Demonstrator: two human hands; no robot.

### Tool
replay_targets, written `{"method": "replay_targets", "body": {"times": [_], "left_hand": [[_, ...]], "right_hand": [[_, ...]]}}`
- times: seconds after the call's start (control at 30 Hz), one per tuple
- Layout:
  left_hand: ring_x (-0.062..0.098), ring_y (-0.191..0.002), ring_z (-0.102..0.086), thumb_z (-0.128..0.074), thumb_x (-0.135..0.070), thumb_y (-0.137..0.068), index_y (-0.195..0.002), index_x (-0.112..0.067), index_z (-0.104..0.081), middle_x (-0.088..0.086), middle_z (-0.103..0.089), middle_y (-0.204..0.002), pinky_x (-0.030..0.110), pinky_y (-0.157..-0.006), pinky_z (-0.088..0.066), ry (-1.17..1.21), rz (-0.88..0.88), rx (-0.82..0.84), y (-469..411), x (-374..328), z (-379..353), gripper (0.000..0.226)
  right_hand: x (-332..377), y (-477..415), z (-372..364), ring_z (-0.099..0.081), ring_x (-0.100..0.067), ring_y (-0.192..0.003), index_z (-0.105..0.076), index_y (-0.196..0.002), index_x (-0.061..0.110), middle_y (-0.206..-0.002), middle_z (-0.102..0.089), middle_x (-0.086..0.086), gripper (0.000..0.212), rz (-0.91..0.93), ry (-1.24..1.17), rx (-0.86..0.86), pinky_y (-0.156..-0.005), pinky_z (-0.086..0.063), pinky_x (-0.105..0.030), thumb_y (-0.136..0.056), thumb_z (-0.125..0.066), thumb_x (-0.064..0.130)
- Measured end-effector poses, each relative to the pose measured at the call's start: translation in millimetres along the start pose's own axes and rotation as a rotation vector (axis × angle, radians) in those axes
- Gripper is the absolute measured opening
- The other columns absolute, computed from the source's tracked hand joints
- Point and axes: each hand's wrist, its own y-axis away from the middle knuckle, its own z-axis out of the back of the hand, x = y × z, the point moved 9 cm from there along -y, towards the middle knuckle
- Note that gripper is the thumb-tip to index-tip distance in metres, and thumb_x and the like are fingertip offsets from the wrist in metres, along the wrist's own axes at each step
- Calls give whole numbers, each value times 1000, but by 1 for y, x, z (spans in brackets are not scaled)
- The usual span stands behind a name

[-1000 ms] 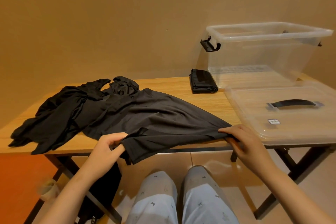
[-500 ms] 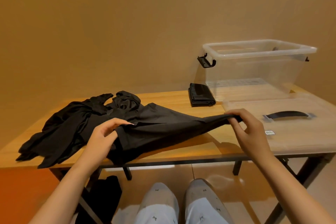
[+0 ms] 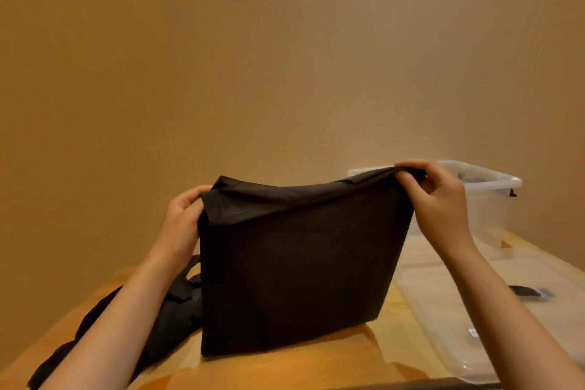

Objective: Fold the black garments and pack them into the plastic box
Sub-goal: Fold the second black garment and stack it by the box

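Note:
I hold a black garment (image 3: 294, 266) up in front of me, hanging like a flat sheet above the wooden table (image 3: 304, 364). My left hand (image 3: 183, 218) grips its upper left corner. My right hand (image 3: 440, 203) pinches its upper right corner. The lower edge of the cloth hangs close to the tabletop. More black garments (image 3: 133, 323) lie crumpled on the table at the left, partly behind my left forearm. The clear plastic box (image 3: 487, 199) stands at the back right, largely hidden by the raised cloth and my right hand.
The box's clear lid (image 3: 474, 310) with a dark handle lies flat on the table at the right, under my right forearm. A plain tan wall fills the background. The table's front edge runs along the bottom of the view.
Both hands lifted the garment off the table, from stretched low and flat to hanging upright at chest height. The view tilted upward. The small folded black piece beside the box is now hidden.

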Motion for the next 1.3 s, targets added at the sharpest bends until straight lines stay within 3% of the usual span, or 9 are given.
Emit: {"method": "replay_targets", "body": {"times": [0.27,0.33,0.43,0.63,0.8,0.97,1.17,1.23,1.3], "left_hand": [[-2,-41,-49,-39,-3,-100,-81,-13,-59,-16,-55,-48,11,-41,-38,50,-70,-14,-53,-66,-7,29],[0,-48,-55,-42,-5,-99,-83,-12,-63,-12,-61,-54,13,-45,-43,29,-14,-4,-69,-57,-5,28],[14,-73,-63,-48,-7,-98,-95,-7,-70,1,-70,-78,24,-62,-48,-28,103,-8,-95,-25,3,22],[19,-78,-56,-43,-10,-102,-93,-8,-66,6,-62,-84,27,-61,-43,-62,273,-101,-140,33,10,25],[14,-79,-61,-39,-12,-103,-92,-13,-64,2,-64,-88,22,-59,-49,123,184,-179,-176,8,10,27],[1,-53,-54,-38,-7,-101,-81,-14,-60,-11,-59,-56,13,-46,-42,125,72,-136,-171,-10,7,30],[19,-84,-59,-39,-2,-99,-93,-6,-64,5,-64,-87,27,-71,-45,74,141,-75,-101,62,15,26],[23,-95,-62,-41,-1,-99,-96,-3,-66,7,-68,-95,30,-79,-47,18,237,-34,-55,110,23,25],[18,-108,-62,-45,-7,-100,-102,-11,-70,3,-67,-113,33,-91,-49,-106,372,52,0,165,34,26]], "right_hand": [[50,-97,-11,-62,-1,-80,-65,-95,17,-86,-64,11,5,93,-86,-99,-73,-50,-16,-91,-64,14],[34,-112,-26,-62,-2,-80,-66,-93,18,-86,-65,11,5,55,-58,-79,-72,-49,-15,-91,-65,14],[-7,-124,-54,-62,-10,-82,-68,-91,18,-84,-65,10,5,-24,12,-35,-74,-50,-22,-90,-65,13],[-77,-134,-100,-65,-18,-87,-69,-92,16,-86,-67,3,5,-174,47,-25,-77,-56,-37,-90,-65,14],[-60,-156,-101,-63,-12,-87,-68,-94,17,-86,-65,7,6,-93,5,-192,-76,-51,-22,-91,-63,15],[-45,-145,-95,-61,-4,-85,-68,-97,13,-89,-65,6,8,-54,-76,-214,-74,-50,-16,-92,-61,13],[-66,-58,-85,-64,-1,-86,-67,-97,12,-92,-67,1,8,-193,-135,-42,-77,-52,-15,-92,-62,9],[-78,-7,-75,-65,-3,-85,-69,-94,13,-89,-69,1,9,-275,-141,39,-74,-52,-14,-90,-63,7],[-92,52,-65,-67,-8,-84,-69,-90,16,-84,-70,3,13,-349,-103,143,-72,-54,-18,-89,-64,5]]}}
